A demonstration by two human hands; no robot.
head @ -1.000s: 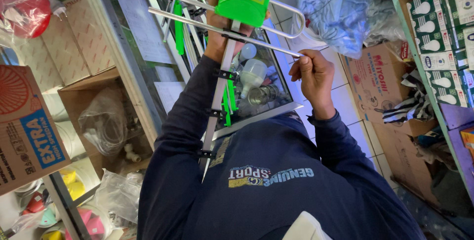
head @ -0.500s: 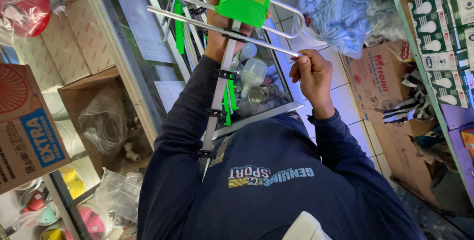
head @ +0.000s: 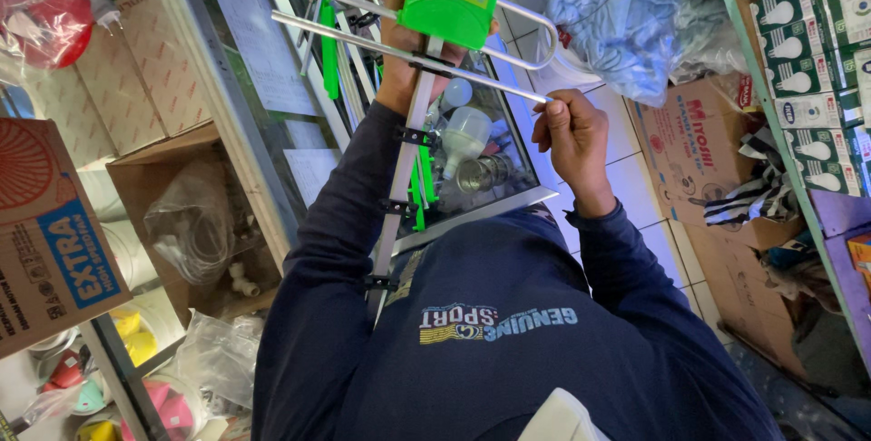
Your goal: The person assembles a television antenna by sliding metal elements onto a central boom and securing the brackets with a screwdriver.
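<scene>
Gripped: left hand (head: pixel 413 60) clasps antenna boom (head: pixel 399 187) below green box (head: pixel 449 1); right hand (head: pixel 572 128) pinches metal rod (head: pixel 408 55) end.

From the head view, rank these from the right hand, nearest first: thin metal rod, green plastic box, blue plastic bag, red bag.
1. Thin metal rod: pinched by the right hand.
2. Green plastic box: up-left.
3. Blue plastic bag: above; close to the box's rank.
4. Red bag: far left.

dark navy long-sleeved sweatshirt (head: pixel 508 332) (printed chest lettering), cuffs ribbed
</scene>
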